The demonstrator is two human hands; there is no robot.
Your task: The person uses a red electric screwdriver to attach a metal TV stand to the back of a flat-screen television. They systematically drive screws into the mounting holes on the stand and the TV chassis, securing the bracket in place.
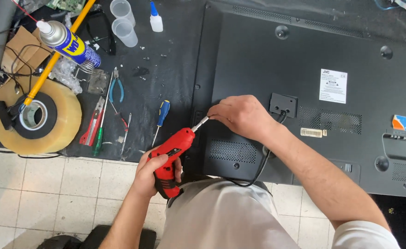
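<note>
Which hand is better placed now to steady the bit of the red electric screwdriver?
The right hand. Its fingers already pinch the bit at the television back panel, while the left hand grips the red screwdriver.

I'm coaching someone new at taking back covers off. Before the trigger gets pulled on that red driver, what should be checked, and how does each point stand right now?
1. Left hand wraps the handle of the red electric screwdriver: ok.
2. Right hand steadies the bit at its tip: ok.
3. Bit seated in a screw head: cannot tell, the fingers hide it.
4. Fingers away from the turning bit: not ok, they pinch it.
5. Black cable away from the driver: ok, it hangs under the right wrist.
6. Television back panel lying flat: ok.
</note>
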